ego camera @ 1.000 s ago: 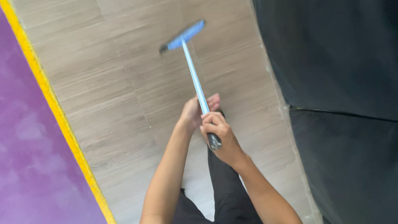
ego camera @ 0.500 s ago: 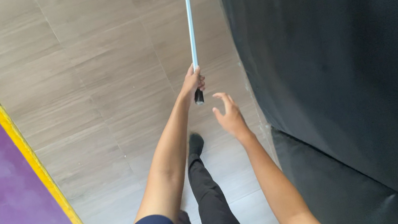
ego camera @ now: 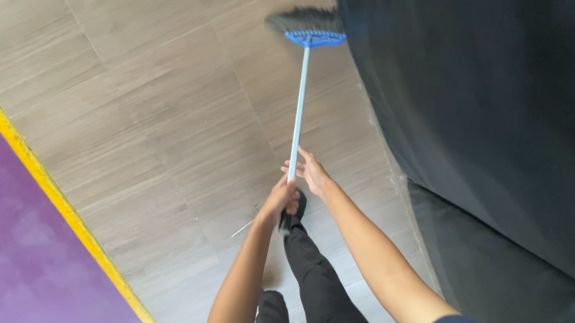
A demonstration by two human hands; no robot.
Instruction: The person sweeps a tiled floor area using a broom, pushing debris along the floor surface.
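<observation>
Both hands, left hand [ego camera: 279, 200] and right hand [ego camera: 313, 173], closed around light blue broom [ego camera: 298, 109] at centre frame, bristles against black sofa [ego camera: 497, 84] at top; wooden floor [ego camera: 152, 127] apparently mostly unswept yet.

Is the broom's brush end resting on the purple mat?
No, the broom head sits on the grey wood-look floor beside the black sofa, far from the purple mat.

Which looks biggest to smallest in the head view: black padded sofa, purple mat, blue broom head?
1. black padded sofa
2. purple mat, close in area, so unsure
3. blue broom head, clearly smallest
</observation>
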